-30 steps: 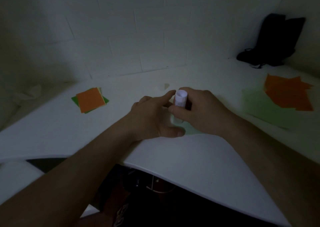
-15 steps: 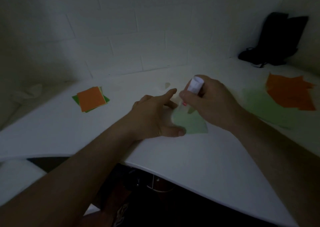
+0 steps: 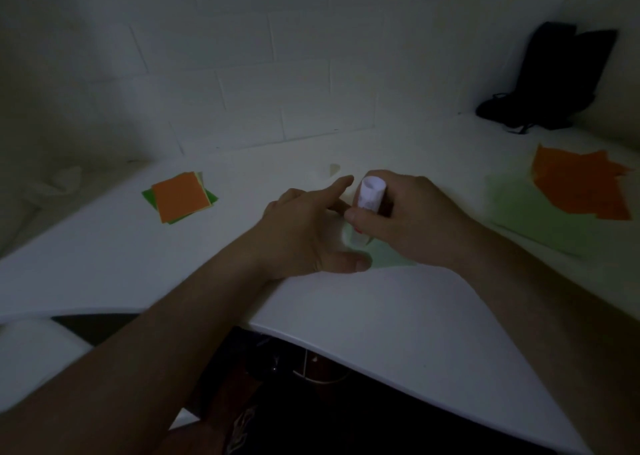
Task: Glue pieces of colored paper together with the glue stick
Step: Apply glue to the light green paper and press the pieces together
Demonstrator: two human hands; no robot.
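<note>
Centrally, a white cylindrical glue stick [image 3: 370,196] stands nearly upright, its lower end down on a pale green sheet of paper [image 3: 388,255] that lies flat near the front edge of the white table [image 3: 398,323]. The right hand [image 3: 408,222] grips the stick, fingers and thumb curled round its barrel, so only the top part and a little of the base show. Much of the pale green sheet is hidden under both hands; the dim light makes its outline hard to follow.

Just to the left, the left hand [image 3: 308,232] rests on the sheet with fingers straight and spread, the index finger reaching forward beside the top of the glue stick and the thumb pressing the sheet's near corner. It holds nothing.

Farther left on the table lies a small stack of square paper pieces [image 3: 180,200], an orange one on top with green and cream edges showing beneath. To the right, well apart from the hands, ragged orange sheets [image 3: 581,187] overlap a large light green sheet [image 3: 530,215]. A tiny cream scrap [image 3: 335,169] sits beyond the hands. In the far right corner a black bag [image 3: 550,76] leans against the white block wall [image 3: 277,56].
</note>
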